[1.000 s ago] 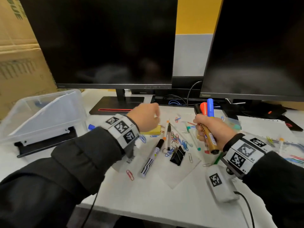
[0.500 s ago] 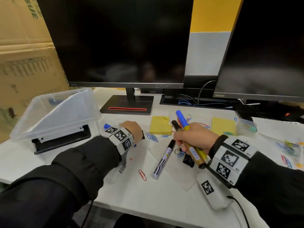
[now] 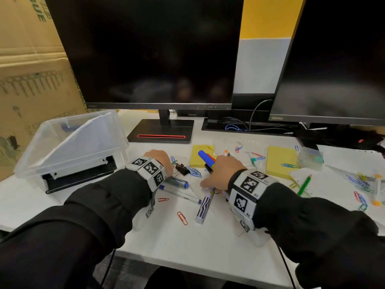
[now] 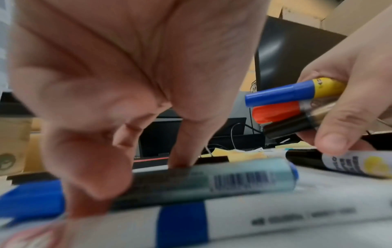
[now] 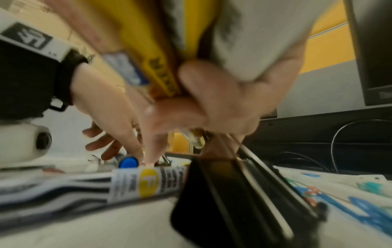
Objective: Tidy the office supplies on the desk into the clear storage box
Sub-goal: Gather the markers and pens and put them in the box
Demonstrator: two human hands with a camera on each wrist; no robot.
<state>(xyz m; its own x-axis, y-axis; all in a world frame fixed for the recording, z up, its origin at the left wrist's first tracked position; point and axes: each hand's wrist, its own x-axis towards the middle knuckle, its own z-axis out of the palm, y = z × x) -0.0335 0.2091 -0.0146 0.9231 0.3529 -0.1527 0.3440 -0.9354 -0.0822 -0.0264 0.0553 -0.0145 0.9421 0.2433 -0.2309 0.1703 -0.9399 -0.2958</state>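
Observation:
The clear storage box (image 3: pixel 83 151) stands at the left of the desk with its lid propped at a slant. My left hand (image 3: pixel 160 161) is down on the desk, thumb and forefinger pinching a dark teal marker (image 4: pixel 212 181) with a blue end; a white pen with a blue band (image 4: pixel 191 223) lies just in front. My right hand (image 3: pixel 225 172) grips a bundle of markers (image 4: pixel 286 107) with blue, orange and black caps. Its thumb (image 4: pixel 333 142) touches a striped white marker (image 3: pixel 204 205) lying on the desk.
Two dark monitors stand behind, one on a black stand (image 3: pixel 162 130). Yellow sticky pads (image 3: pixel 281 161), a binder clip (image 3: pixel 182 167), a green pencil (image 3: pixel 304 184), a small clear case (image 3: pixel 310 157) and several paper clips litter the desk. Cardboard boxes rise at the left.
My right hand came down with its bundle of markers onto the striped marker. My left hand drew back from the sticky pad and dropped onto the teal marker.

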